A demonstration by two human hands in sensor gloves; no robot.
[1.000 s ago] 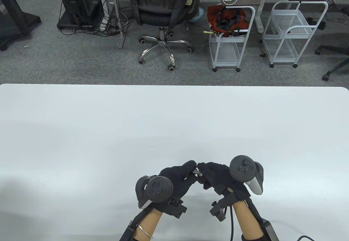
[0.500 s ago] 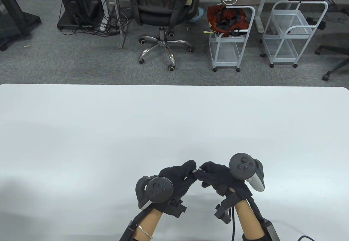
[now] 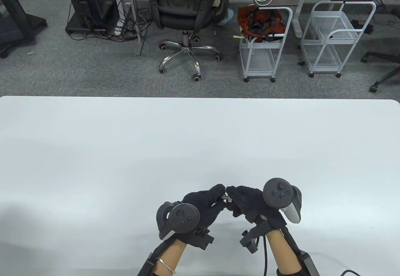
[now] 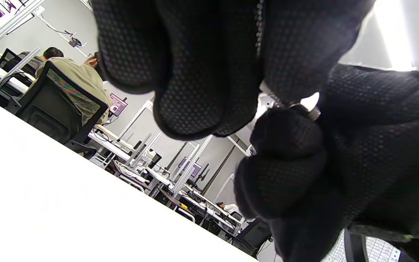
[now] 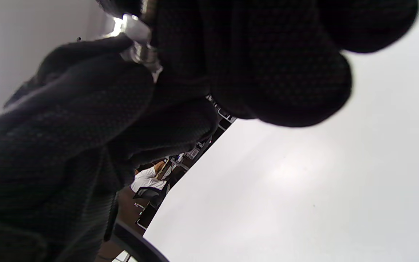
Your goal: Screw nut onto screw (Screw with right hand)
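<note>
My two gloved hands meet fingertip to fingertip low in the middle of the white table (image 3: 125, 151). A small silver screw with a nut (image 3: 225, 197) sits between them, mostly hidden by fingers. My left hand (image 3: 220, 192) pinches the screw end. My right hand (image 3: 231, 195) pinches the nut. In the left wrist view a bit of thread and the nut (image 4: 307, 106) shine between the black fingertips (image 4: 195, 83). In the right wrist view the metal nut (image 5: 142, 54) shows at the top left between the fingers (image 5: 275, 65).
The table's far edge (image 3: 200, 98) runs across the middle of the table view. Behind it on the grey carpet stand an office chair (image 3: 184, 10) and two white wire carts (image 3: 265, 45). A black cable (image 3: 343, 271) lies at the table's near right.
My right hand twisted a little about the nut half a second ago and has turned back. My left hand has stayed nearly still, holding the screw.
</note>
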